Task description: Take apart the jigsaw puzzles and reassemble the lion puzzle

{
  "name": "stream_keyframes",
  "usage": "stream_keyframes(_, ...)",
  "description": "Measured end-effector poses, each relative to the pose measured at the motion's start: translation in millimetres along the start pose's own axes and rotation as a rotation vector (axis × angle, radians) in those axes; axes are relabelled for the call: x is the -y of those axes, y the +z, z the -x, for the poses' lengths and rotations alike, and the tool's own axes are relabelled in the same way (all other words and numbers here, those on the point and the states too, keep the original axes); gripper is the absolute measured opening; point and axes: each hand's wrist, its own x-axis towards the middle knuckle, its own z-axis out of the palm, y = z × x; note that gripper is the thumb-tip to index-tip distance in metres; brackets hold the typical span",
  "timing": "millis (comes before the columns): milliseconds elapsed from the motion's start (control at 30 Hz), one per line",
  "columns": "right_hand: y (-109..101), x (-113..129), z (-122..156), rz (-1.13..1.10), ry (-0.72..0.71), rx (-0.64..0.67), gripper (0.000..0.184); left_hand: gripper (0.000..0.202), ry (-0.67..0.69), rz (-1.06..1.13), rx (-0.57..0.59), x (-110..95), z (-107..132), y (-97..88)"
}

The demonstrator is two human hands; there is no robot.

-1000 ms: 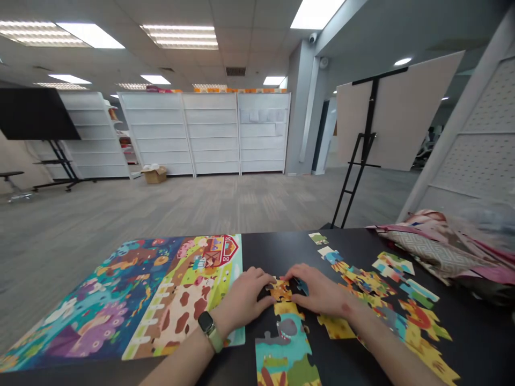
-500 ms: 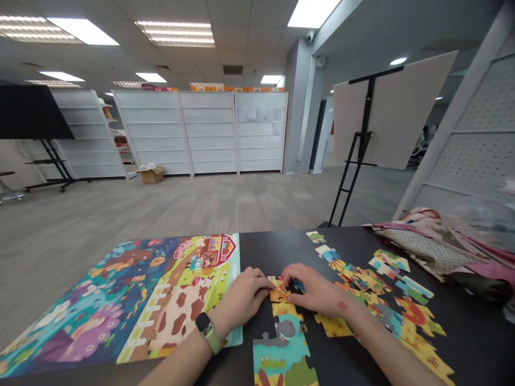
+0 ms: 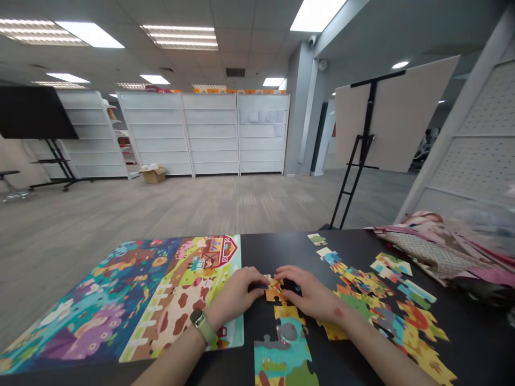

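Note:
An orange and yellow puzzle piece [image 3: 274, 289] lies between my two hands. My left hand [image 3: 240, 292] has its thumb and fingertips on the piece's left edge. From the right, the curled fingers of my right hand [image 3: 306, 289] grip its other edge, and a dark blue bit shows under that palm. Just nearer to me, a small gap away, is the joined part of the puzzle [image 3: 284, 346], with a grey hippo, a green crocodile and teal water. A yellow piece [image 3: 330, 329] rests partly behind my right forearm.
Loose puzzle pieces [image 3: 364, 281] are spread over the right of the black table [image 3: 265, 249]. A printed picture sheet [image 3: 177, 311] with farm and sea scenes covers the left. Patterned fabric bags [image 3: 438, 246] are heaped at the right edge. Beyond stands an easel board [image 3: 392, 118].
The orange and yellow piece has shifted slightly away and left, opening a gap from the joined puzzle. Both hands moved with it, and the left wrist turned a little.

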Motion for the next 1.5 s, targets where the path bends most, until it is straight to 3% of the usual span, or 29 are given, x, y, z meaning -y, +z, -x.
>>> stream_keyframes(200,2.5,-12.7,-0.9,0.056,0.003,-0.025,0.038,0.024,0.016,-0.023,0.001,2.3,0.6,7.7)
stream_keyframes(500,1.1,-2.3,-7.1,0.008,-0.034,-0.134,0.025,0.023,0.006,-0.011,-0.027,-1.5,0.4,-6.3)
stream_keyframes(833,3.8,0.7,-3.9,-0.008,0.007,-0.056,0.028,0.031,-0.006,-0.066,0.073,7.1,5.1,-9.6)
stream_keyframes(1067,3.8,4.2,-1.4,-0.027,0.000,-0.008,0.030,0.026,0.000,-0.093,0.087,4.2,4.7,-8.8)
stream_keyframes(1333,4.8,3.2,-3.4,-0.039,0.015,-0.009,0.030,0.023,0.008,-0.066,0.063,3.2,2.8,-9.8)
stream_keyframes(1500,0.4,4.2,-5.2,-0.191,0.014,-0.094,0.029,0.017,0.011,-0.005,-0.009,-3.0,0.5,-10.7)
